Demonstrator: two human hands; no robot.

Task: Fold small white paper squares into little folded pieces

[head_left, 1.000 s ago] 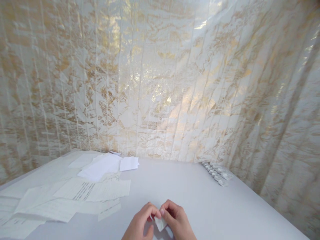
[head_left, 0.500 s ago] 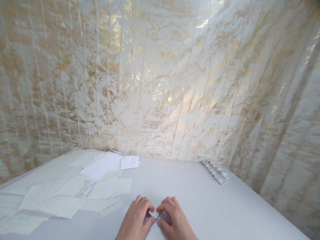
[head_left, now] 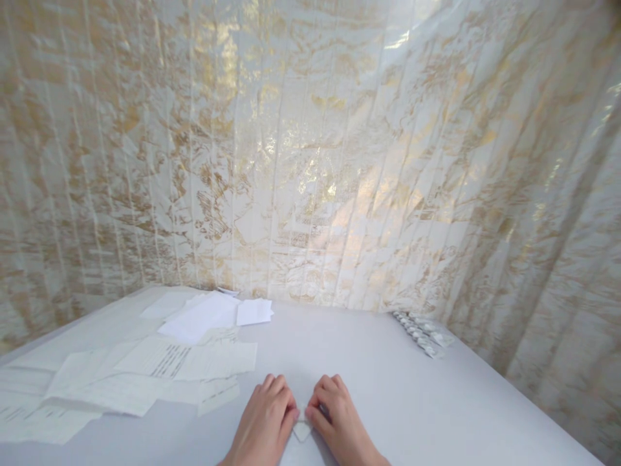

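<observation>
Low in the head view, a small folded piece of white paper (head_left: 302, 432) lies at the near middle of the table, its pointed end toward me. My left hand (head_left: 268, 414) is closed at its left edge, thumb and fingers pressed together. Opposite it, my right hand (head_left: 338, 414) pinches the right edge, with the thumb against the curled fingers. The upper part of the paper is mostly hidden between the fingertips.
Several printed sheets (head_left: 121, 382) overlap across the left of the white table (head_left: 388, 388). Behind them are blank white sheets (head_left: 201, 317) and a small white paper stack (head_left: 254, 312). Silver blister packs (head_left: 421, 333) lie at the back right. A patterned, shiny curtain (head_left: 310, 162) hangs behind the table.
My fingers and thumbs have come closer together along the paper's sides. The paper's pointed near end now shows more fully between my hands. The view has shifted slightly.
</observation>
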